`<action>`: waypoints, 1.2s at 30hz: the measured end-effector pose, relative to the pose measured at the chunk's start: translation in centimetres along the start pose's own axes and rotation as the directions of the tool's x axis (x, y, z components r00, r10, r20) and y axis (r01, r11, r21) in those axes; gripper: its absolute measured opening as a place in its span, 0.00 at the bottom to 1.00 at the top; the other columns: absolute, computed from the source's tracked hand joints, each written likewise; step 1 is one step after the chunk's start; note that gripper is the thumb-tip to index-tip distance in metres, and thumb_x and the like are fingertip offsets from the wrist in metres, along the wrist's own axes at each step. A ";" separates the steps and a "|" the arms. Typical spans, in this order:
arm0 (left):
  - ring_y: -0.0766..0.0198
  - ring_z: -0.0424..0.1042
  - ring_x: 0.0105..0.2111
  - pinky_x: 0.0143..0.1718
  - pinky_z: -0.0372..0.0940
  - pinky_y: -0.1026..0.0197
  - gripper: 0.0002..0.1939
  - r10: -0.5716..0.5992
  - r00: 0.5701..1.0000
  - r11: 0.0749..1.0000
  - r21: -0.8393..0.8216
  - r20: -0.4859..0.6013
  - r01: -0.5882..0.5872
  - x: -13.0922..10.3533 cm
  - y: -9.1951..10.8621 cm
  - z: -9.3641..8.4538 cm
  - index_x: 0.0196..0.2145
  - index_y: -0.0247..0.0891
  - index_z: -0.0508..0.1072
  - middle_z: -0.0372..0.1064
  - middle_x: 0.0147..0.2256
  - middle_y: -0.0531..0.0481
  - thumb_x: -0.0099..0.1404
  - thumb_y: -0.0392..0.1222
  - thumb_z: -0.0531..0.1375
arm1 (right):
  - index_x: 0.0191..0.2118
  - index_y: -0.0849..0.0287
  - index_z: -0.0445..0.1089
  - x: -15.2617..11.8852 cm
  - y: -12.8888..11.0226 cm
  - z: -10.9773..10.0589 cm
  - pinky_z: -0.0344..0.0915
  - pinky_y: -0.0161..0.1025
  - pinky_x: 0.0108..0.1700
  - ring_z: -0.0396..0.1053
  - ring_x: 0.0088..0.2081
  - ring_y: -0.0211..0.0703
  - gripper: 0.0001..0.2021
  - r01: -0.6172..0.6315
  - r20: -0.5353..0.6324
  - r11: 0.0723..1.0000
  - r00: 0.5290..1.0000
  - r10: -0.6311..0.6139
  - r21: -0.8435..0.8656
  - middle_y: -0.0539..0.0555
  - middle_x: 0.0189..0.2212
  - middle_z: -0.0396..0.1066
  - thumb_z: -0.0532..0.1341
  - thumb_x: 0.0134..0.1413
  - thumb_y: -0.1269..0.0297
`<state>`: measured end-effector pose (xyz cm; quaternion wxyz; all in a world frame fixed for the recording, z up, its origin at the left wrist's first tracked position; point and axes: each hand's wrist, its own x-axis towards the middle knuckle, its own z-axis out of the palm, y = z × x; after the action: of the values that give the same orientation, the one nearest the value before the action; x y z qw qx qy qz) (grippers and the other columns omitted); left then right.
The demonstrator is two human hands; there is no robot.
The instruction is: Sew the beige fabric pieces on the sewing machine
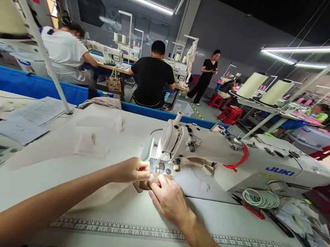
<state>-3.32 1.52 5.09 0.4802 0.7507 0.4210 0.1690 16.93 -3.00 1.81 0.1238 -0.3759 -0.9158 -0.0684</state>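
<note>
My left hand [135,171] is closed in a pinch just left of the needle area, with a small white bit [151,177] at its fingertips. A pale green strip [147,149] rises behind its knuckles; whether the hand holds it I cannot tell. My right hand [169,196] has its fingers bent together on a small brown piece of fabric [145,185], close to the left fingertips. Thin beige fabric [108,194] spreads on the table below my left forearm. The sewing machine [192,143] stands right behind both hands, its lamp lighting them.
A printed ruler [127,231] runs along the front of the white table [80,177]. Right of the machine lie green cord coils [261,198], red-handled snips [252,208] and scraps. Pale fabric pieces [90,146] and papers [33,117] lie left. Several people work beyond a blue partition [22,80].
</note>
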 end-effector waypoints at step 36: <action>0.63 0.68 0.28 0.27 0.60 0.65 0.03 -0.099 0.994 0.969 0.224 -0.048 0.108 3.3 -2.4 0.5 0.25 0.38 0.68 0.68 0.25 0.53 0.54 0.39 0.57 | 0.37 0.59 0.67 0.0 -0.4 0.3 0.50 0.40 0.31 0.56 0.30 0.43 0.07 -0.088 -0.053 0.996 0.995 0.089 0.024 0.53 0.30 0.61 0.52 0.61 0.68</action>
<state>-2.18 4.26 2.30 0.3920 0.7742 0.4849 0.1085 16.59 -3.19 1.53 0.1556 -0.4126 -0.8953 -0.0633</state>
